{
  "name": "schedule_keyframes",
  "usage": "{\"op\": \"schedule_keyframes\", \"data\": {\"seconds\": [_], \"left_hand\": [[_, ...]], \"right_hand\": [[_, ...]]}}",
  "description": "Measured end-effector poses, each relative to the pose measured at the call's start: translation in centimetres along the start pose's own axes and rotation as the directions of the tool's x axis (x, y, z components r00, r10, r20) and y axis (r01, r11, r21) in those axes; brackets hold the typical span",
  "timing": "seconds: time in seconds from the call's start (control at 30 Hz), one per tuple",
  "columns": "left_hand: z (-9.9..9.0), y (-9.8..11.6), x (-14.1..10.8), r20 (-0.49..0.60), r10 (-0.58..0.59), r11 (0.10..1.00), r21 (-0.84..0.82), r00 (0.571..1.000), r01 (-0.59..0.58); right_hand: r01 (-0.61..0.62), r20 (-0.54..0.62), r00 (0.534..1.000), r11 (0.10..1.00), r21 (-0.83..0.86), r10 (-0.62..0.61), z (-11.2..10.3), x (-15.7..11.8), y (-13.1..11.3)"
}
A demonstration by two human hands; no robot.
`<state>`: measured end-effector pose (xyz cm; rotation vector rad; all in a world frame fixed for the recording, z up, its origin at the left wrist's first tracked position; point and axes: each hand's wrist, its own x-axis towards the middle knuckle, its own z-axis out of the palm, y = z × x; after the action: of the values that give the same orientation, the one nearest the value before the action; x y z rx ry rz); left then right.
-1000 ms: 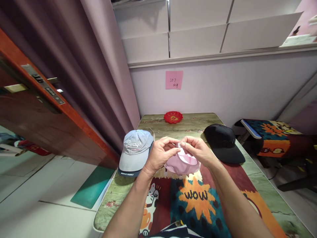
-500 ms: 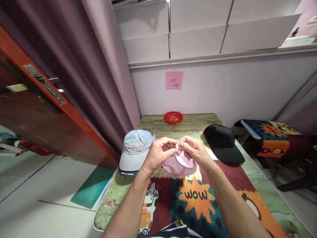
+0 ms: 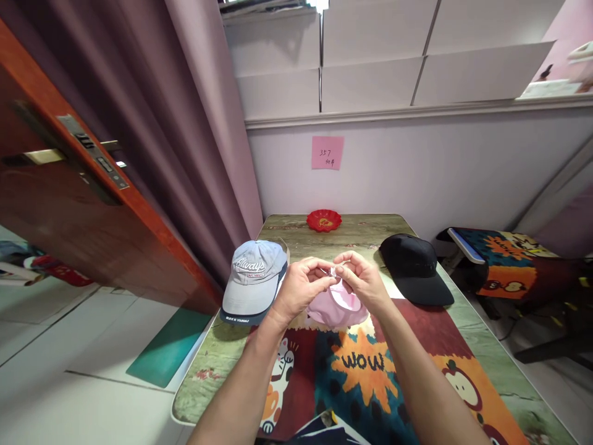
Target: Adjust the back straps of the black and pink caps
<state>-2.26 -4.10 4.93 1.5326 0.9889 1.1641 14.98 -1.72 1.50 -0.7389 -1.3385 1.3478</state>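
Crosswise, pink cap in hands, opening tipped upward.

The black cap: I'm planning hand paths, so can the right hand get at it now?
Probably yes: nothing visible stands between the right hand and the black cap, though that hand seems to pinch part of the pink cap and may need to let go first.

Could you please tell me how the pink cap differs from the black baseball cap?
The left hand and right hand hold the pink cap; the black baseball cap rests untouched on the table. The pink cap's opening and pale inside show; the black baseball cap sits crown up, inside hidden. Both are caps.
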Motion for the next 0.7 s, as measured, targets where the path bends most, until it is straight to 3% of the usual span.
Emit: {"op": "schedule_keyframes", "data": {"seconds": [0.17, 0.37, 0.5, 0.7], "left_hand": [[0.3, -0.8, -0.4, -0.074, -0.005, 0.999, 0.054, 0.997, 0.009], [1.1, -0.5, -1.5, -0.097, -0.099, 0.991, -0.096, 0.99, 0.089], [1.7, -0.4, -1.3, -0.156, -0.125, 0.991, -0.069, 0.98, 0.116], [2.5, -2.1, -0.1, -0.279, -0.126, 0.983, -0.163, 0.952, 0.082]], "right_hand": [[0.099, 0.063, 0.994, 0.989, -0.108, -0.093, -0.4, -0.8, 1.3], [0.13, 0.03, 0.991, 0.982, -0.136, -0.127, -0.6, -0.9, 2.2], [0.163, 0.014, 0.986, 0.971, -0.176, -0.163, -0.6, -0.8, 2.4], [0.3, 0.016, 0.945, 0.847, -0.439, -0.327, -1.1, -0.5, 2.5]]}}
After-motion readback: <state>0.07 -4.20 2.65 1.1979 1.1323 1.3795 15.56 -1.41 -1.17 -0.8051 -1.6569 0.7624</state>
